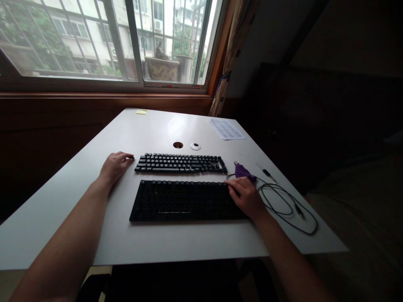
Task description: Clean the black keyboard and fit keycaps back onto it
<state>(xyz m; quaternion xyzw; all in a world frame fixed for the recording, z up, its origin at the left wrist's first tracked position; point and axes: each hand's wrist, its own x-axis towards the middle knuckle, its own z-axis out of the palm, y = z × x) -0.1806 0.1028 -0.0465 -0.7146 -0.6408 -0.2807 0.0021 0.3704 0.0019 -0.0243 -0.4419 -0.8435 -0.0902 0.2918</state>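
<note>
A black keyboard [185,203] lies flat near the front of the table. Keycaps sit along its top row, while the area below is bare and dark. Behind it, loose black keycaps [179,162] are laid out in keyboard order. My left hand [115,165] rests at the left end of these, thumb and fingertips pinched on a small black keycap [131,157]. My right hand [247,195] is over the keyboard's upper right corner, its fingertips touching the end of the top row. Whether those fingers grip a keycap is hidden.
A looped black cable [294,201] and a purple cloth [242,171] lie right of the keyboard, near a wire keycap puller [267,173]. Farther back are a round cable hole [178,145], its white cover [195,146], printed paper [227,129] and yellow sticky notes [141,112].
</note>
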